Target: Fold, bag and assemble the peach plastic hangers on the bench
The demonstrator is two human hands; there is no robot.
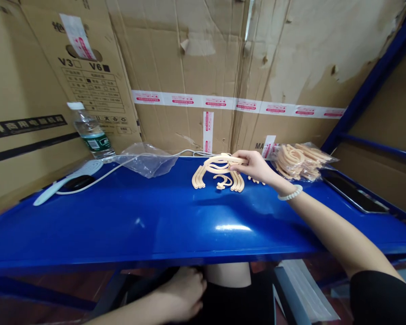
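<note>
My right hand [252,166] reaches over the table and pinches a beige plastic hanger piece [219,159] between thumb and fingers. Below and around it lie several curved beige hanger arms [199,177], side by side in two groups. Between the groups is a small beige hook piece [223,182]. A few more beige bits [256,180] show just beyond my right wrist, partly hidden by the hand. My left hand [186,291] rests low on my lap, below the table edge, its fingers curled in and nothing visible in them.
A clear bag of beige hanger parts [296,160] and a black phone [357,192] lie at the right. Leftward are a water bottle [94,135], crumpled plastic bag [149,160], pale-blue paddle-like thing [72,177] and white cable [113,172]. Cardboard [189,58] backs the blue table [138,221].
</note>
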